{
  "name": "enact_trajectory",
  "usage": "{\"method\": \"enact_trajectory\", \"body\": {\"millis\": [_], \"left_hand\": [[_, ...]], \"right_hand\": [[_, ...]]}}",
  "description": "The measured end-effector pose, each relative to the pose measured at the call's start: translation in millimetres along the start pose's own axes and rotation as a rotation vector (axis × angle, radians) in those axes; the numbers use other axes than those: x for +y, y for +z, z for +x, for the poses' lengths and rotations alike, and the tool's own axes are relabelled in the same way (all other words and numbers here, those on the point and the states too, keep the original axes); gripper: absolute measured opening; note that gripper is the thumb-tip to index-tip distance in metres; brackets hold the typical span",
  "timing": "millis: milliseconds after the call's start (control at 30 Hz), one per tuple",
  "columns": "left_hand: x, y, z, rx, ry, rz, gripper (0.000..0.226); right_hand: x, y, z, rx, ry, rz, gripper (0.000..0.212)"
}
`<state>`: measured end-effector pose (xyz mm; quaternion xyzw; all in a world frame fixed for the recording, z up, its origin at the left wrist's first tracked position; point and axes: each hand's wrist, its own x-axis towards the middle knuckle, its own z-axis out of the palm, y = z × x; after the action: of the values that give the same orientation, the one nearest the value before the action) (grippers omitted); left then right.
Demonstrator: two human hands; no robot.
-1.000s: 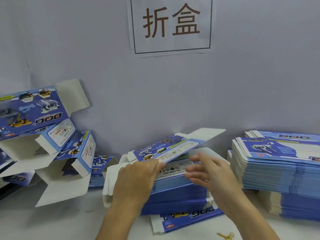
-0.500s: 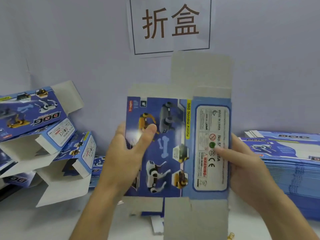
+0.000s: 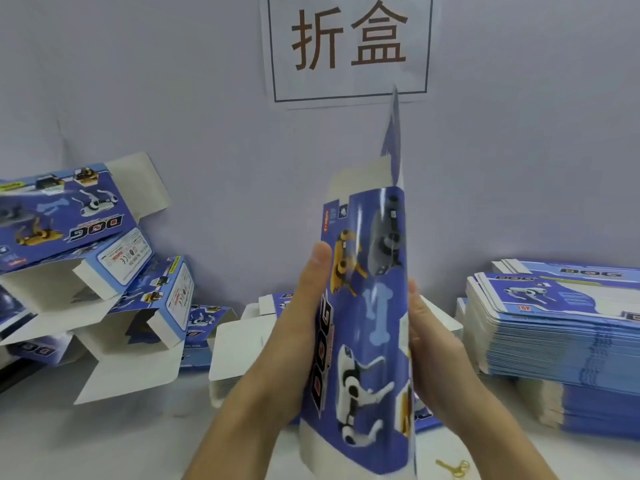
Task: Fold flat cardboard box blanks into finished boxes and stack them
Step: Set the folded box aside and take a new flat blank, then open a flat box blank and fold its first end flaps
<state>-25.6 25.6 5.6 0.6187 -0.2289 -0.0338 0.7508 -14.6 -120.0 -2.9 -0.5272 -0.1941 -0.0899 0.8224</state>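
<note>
The left hand (image 3: 298,327) grips the left edge of a blue printed cardboard box blank (image 3: 370,327) showing robot dogs and a pale bone, its thumb lying up the printed face and its fingers hidden behind the card. The right hand (image 3: 429,344) presses against the blank's right edge with fingers that look fairly straight; how far they wrap behind the card cannot be told. Between the two hands the blank stands upright above the bench (image 3: 104,441), bowed outward toward the camera, with a grey unprinted flap (image 3: 360,178) at its top and a narrow blue flap rising edge-on above that. Just behind the hands lies a low pile of flat blanks (image 3: 239,344) with white flaps showing. To the right, well apart from the hands, sits a tall stack of flat blue blanks (image 3: 561,337). At the left, several folded blue boxes (image 3: 69,230) with open white flaps lean on one another in a heap. A small yellow rubber band (image 3: 453,467) lies on the bench near the right forearm. On the grey wall behind hangs a white paper sign (image 3: 349,46) with two brown characters inside a dark frame.
</note>
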Motion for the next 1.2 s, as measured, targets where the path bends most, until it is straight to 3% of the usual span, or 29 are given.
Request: {"method": "enact_trajectory", "body": {"millis": [67, 133, 300, 467, 733, 833, 933, 1100, 1200], "left_hand": [[1.7, 1.3, 4.2, 0.096, -0.021, 0.009, 0.056], [4.4, 4.4, 3.4, 0.094, -0.044, 0.03, 0.054], [17.5, -8.5, -4.9, 0.291, 0.212, 0.238, 0.026], [13.7, -11.0, -3.5, 0.445, 0.318, 0.389, 0.044], [10.1, -9.1, -0.9, 0.467, 0.319, 0.339, 0.017], [9.2, -9.9, -1.1, 0.451, 0.268, 0.33, 0.024], [7.6, -13.1, -1.3, 0.492, 0.243, 0.319, 0.049], [9.4, -11.7, -3.6, 0.449, 0.238, 0.283, 0.039], [8.8, -12.3, -4.7, 0.452, 0.236, 0.309, 0.041]], "right_hand": [[0.1, 5.8, 1.0, -0.01, 0.065, 0.043, 0.057], [2.8, -6.8, -9.9, -0.02, 0.043, -0.036, 0.049], [-0.1, -39.5, -2.7, 0.186, -0.191, -0.381, 0.045], [-7.1, -38.8, -2.2, 0.196, -0.273, -0.489, 0.041], [-14.5, -39.1, -5.4, 0.084, -0.267, -0.503, 0.04], [-16.7, -41.0, -6.7, 0.05, -0.241, -0.451, 0.041], [-18.7, -43.9, -7.2, 0.006, -0.219, -0.434, 0.049], [-18.5, -42.7, -7.8, 0.006, -0.221, -0.345, 0.029], [-19.3, -41.7, -7.6, 0.016, -0.229, -0.373, 0.03]]}}
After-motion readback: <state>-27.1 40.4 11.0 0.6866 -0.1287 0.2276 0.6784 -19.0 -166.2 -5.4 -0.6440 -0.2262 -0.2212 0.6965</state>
